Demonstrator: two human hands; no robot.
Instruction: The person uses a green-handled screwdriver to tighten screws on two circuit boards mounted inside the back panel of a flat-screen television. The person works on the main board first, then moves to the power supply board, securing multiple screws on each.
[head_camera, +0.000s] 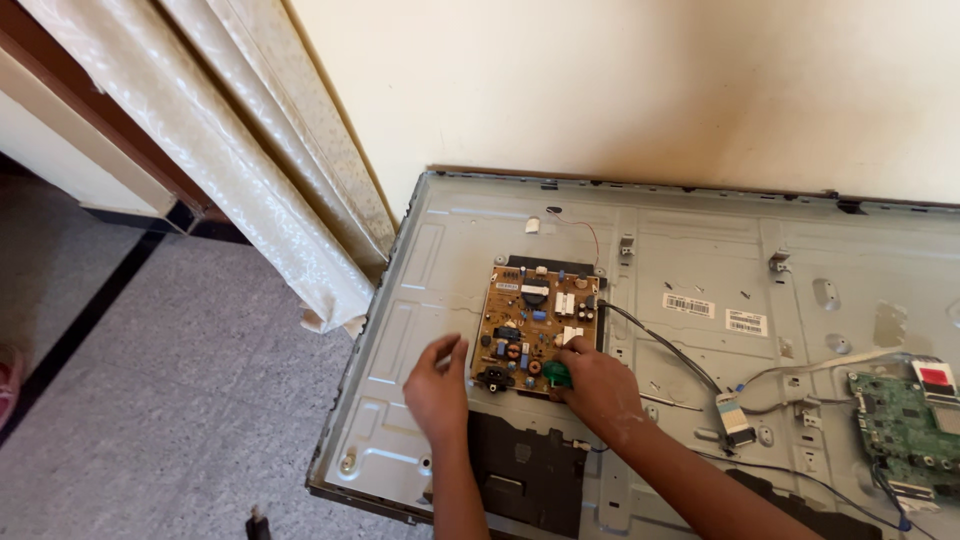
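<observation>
A brown power circuit board (535, 320) sits on the grey metal back panel (690, 260) of an opened flat screen lying on the floor. My left hand (437, 385) hovers at the board's lower left corner with fingers spread, holding nothing. My right hand (598, 385) is closed around a green-handled tool (556, 374), pressed at the board's lower right edge. A black cable (660, 343) runs from the board's right side toward a flat connector (735, 417).
A green circuit board (905, 420) lies at the panel's right end with ribbon cables. Cream curtains (270, 170) hang at the upper left beside the cream wall. Grey floor with a dark stripe lies to the left. A black plate (525, 470) covers the panel's near edge.
</observation>
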